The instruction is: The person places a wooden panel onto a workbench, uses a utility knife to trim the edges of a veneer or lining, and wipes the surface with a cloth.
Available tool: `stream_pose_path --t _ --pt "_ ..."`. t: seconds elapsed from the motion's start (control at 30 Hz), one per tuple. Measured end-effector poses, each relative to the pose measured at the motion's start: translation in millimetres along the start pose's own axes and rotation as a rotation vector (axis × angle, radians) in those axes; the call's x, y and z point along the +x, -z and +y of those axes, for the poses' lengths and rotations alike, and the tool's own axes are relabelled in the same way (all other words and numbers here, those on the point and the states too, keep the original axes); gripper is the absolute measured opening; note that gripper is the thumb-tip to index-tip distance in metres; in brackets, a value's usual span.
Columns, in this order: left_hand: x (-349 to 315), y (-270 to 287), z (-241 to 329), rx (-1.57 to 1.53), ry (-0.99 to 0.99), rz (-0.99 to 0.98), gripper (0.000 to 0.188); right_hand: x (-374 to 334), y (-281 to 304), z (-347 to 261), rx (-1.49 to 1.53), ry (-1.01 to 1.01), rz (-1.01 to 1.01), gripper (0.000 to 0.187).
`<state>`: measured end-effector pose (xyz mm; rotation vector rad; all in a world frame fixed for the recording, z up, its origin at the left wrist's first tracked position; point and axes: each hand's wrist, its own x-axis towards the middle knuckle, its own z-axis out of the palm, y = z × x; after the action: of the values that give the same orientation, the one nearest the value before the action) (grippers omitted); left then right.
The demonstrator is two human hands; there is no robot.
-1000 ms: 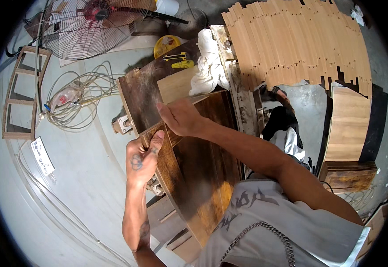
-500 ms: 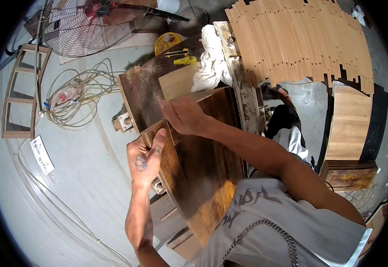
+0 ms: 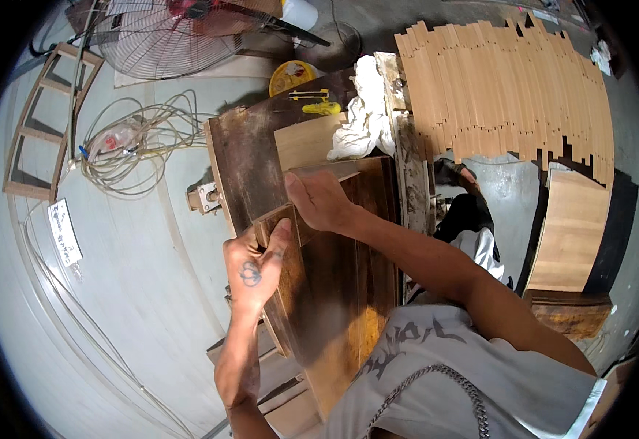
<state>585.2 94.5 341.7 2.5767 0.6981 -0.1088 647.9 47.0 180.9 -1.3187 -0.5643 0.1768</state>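
Observation:
My left hand (image 3: 252, 269) is wrapped around the far left corner of a dark brown wooden board (image 3: 323, 293), thumb on top. The board lies slanted on a workbench (image 3: 243, 154), its near end running toward my shirt. Just right of that corner, my right hand (image 3: 321, 203) is closed in a fist or pinch over the board's far end. What its fingers hold, if anything, is hidden. Beyond it lie a light wooden board (image 3: 308, 140) and a crumpled white cloth (image 3: 365, 110). Small yellow tools (image 3: 321, 108) rest near the bench's far edge.
A large fan (image 3: 177, 40) stands at the far left, near a coiled hose (image 3: 125, 161) and a wooden frame (image 3: 41, 135) on the floor. Many light wooden strips (image 3: 506, 91) are laid out at the far right. Another person (image 3: 469, 212) is partly visible beyond the bench's right side.
The whole view has shifted a little, so things appear lower and further right. Both hands keep about the same places at the board's far end.

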Motion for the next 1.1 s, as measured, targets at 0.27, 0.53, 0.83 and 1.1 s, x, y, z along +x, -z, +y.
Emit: stream_pose_path --t 0.27,0.53,0.83,1.1 --pt "-11.4 7.2 -40.5 0.016 0.097 0.214 0.032 29.8 -11.8 40.8 -0.027 -0.315 -0.191 0.042" --pt "-2.5 8.4 -63.1 0.008 0.118 0.272 0.034 147.7 17.5 226.6 -1.085 -0.15 -0.25 0.037" --pt "6.9 25.7 -105.7 -0.008 0.232 0.308 0.048 170.8 24.8 210.4 -0.85 -0.338 -0.457 0.04" --pt "1.2 24.8 -115.2 0.076 0.24 0.326 0.05 17.0 59.8 57.3 0.408 -0.504 -0.663 0.057"
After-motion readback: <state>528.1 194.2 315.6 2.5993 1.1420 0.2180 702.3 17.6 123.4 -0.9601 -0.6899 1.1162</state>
